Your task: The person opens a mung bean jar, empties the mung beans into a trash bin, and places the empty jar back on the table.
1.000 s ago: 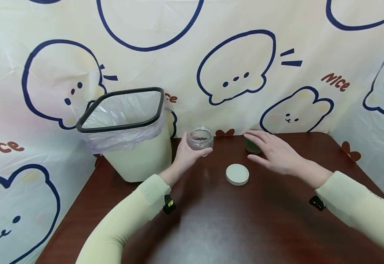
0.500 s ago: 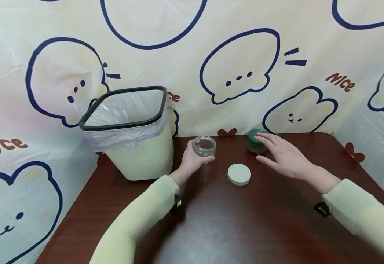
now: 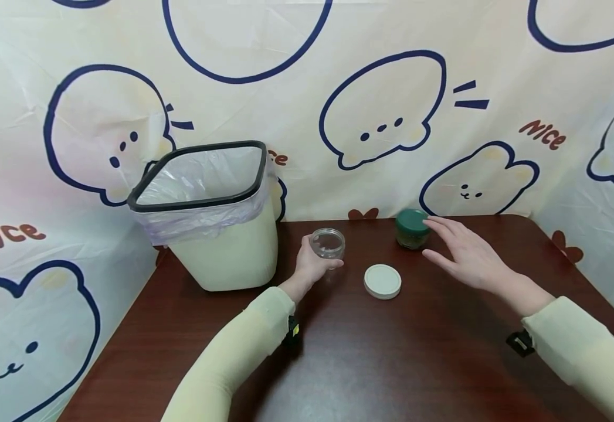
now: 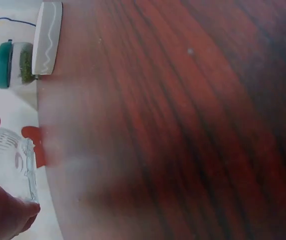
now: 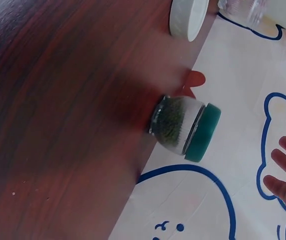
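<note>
My left hand (image 3: 312,264) grips a clear, lidless jar (image 3: 329,243) by its side, thumb in front and fingers round the back. In the left wrist view the glass jar (image 4: 10,162) shows between thumb and fingers. My right hand (image 3: 470,255) is beside a small green-lidded jar (image 3: 412,227), its fingers extended and apart from it. The right wrist view shows that jar (image 5: 180,125) upright on the table, with dark green bits in its lower part and the fingers (image 5: 285,162) off to one side. A round white lid (image 3: 382,281) lies on the table between the hands.
A cream trash bin (image 3: 233,252) with a black rim and a plastic liner stands at the back left of the dark wooden table (image 3: 370,363). Behind it hangs a cartoon-print sheet (image 3: 296,105) along the back and sides.
My left hand has lowered the clear jar toward the table. My right hand has drawn back to the right from the green-lidded jar, leaving it in fuller view.
</note>
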The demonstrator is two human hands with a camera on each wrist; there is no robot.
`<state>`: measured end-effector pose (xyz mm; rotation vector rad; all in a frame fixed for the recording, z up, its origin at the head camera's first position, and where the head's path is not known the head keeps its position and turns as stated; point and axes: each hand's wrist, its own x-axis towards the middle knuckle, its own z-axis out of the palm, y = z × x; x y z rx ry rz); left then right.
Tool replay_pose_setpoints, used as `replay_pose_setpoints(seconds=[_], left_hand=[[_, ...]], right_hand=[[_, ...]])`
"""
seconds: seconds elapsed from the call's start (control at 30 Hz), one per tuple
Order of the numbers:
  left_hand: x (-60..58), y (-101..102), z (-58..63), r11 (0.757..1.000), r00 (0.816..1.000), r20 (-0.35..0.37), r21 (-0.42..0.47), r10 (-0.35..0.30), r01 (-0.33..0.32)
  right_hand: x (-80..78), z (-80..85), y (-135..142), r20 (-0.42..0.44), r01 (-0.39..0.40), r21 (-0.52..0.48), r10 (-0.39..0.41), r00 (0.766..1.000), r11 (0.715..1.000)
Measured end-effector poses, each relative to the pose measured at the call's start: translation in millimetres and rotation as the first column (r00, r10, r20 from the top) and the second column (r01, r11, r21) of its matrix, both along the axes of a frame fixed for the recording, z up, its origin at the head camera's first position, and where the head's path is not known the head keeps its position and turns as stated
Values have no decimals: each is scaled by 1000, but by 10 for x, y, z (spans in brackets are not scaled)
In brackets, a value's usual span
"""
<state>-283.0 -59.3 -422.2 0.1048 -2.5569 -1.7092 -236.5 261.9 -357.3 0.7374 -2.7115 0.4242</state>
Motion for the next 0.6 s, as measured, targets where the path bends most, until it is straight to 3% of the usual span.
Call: replay_pose_setpoints(seconds=[0.23, 0.6], left_hand=[[-20, -25, -117, 1000, 1000, 30, -16, 3, -3], [-30, -6, -150, 1000, 999, 36, -5, -12, 12]], right_hand=[[-2, -45, 43, 0, 4, -13, -4, 1000, 1000], [-25, -44, 103, 12, 39, -18, -39, 999, 999]])
